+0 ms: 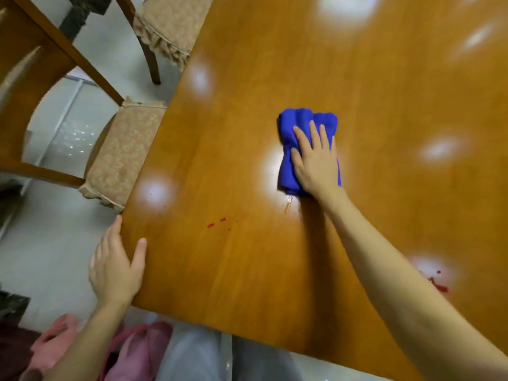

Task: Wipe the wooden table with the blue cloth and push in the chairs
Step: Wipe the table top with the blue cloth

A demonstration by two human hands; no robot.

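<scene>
My right hand (316, 160) lies flat, fingers straight, on the bunched blue cloth (305, 119) and presses it onto the middle of the wooden table (247, 270). My left hand (115, 268) rests on the table's left corner, thumb on top and fingers over the edge. Small red spots (217, 222) mark the wood between my hands, and more red spots (437, 281) sit beside my right forearm. A wet streak (288, 204) shows just below the cloth. A wooden chair (121, 158) with a beige seat cover stands at the table's left edge, seat partly under it.
A second chair (167, 26) with the same beige cover stands farther along the left side. Pale tiled floor (55, 243) lies to the left. Pink fabric (132, 353) sits near my feet below the table corner. Lamp glare dots the tabletop.
</scene>
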